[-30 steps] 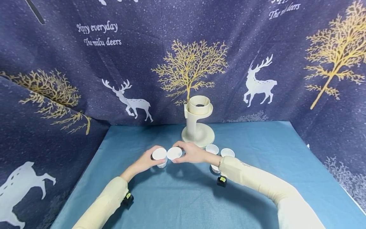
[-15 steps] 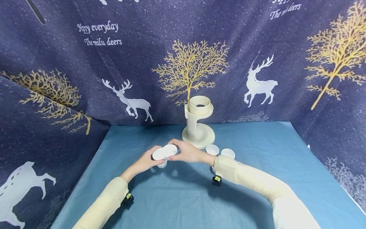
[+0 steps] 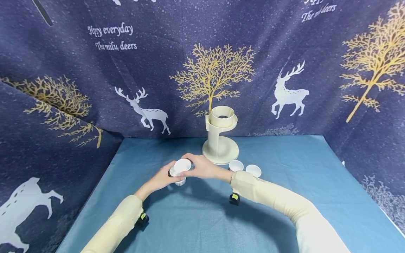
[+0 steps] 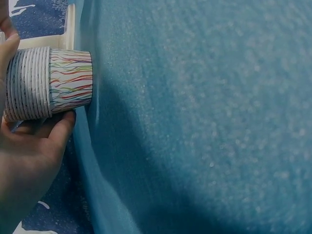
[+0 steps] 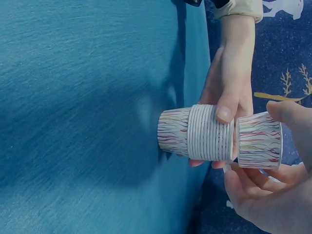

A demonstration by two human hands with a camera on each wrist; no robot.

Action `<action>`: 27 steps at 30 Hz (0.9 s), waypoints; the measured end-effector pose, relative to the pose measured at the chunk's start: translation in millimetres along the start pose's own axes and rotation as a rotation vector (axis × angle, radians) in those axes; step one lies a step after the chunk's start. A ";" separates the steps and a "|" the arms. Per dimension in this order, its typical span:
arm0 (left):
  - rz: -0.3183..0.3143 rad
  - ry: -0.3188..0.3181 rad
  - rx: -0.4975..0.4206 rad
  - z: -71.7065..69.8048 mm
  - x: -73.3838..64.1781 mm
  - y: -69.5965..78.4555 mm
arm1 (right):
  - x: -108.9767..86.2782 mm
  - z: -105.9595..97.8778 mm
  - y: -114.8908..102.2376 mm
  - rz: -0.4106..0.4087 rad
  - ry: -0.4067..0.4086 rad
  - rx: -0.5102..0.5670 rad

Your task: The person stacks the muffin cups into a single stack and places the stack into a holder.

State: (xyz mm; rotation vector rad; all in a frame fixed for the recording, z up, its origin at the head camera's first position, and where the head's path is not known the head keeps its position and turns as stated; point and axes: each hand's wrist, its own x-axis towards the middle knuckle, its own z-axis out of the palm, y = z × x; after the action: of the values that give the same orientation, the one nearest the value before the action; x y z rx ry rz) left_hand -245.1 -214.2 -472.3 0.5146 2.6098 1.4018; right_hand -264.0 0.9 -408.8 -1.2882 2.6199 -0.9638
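My left hand [image 3: 160, 180] grips a stack of nested paper cups [image 5: 207, 132] around its rims. The bottom cup shows wavy coloured stripes, and its base is close to the blue tablecloth in the left wrist view. My right hand [image 3: 204, 167] pinches a single striped paper cup [image 5: 261, 141] near its rim, thumb on one side and fingers on the other. That cup is upright over the top of the stack, its base right at the uppermost rim. From the head camera, its white inside overlaps the stack's mouth.
Two white paper cups, one nearer [image 3: 236, 165] and one further right [image 3: 253, 170], stand beyond my right forearm. A cream stand [image 3: 213, 142] with a round base and an upper ring rises behind my hands. A patterned dark blue cloth [image 3: 152, 70] hangs behind the blue table [image 3: 196, 218].
My right hand has moved left with its cup, from beside the stack to over it. My left hand has stayed in place. A third standing cup is now hidden by the right sleeve.
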 end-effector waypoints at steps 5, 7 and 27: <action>0.031 0.013 0.000 -1.6 -4.7 10.4 | 4.3 2.7 -0.2 -0.005 0.000 -0.017; 0.039 0.007 -0.001 -3.2 -8.1 18.0 | 6.2 4.1 -0.2 0.004 -0.006 -0.016; -0.009 -0.015 0.008 -5.9 -12.8 33.9 | 20.4 17.3 -4.3 0.028 -0.028 -0.067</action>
State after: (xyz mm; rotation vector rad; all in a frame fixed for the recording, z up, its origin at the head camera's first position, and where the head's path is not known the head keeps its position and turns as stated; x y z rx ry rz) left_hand -226.9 -206.1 -441.5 0.5124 2.6037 1.3799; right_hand -268.7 -24.8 -416.0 -1.2655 2.6636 -0.8550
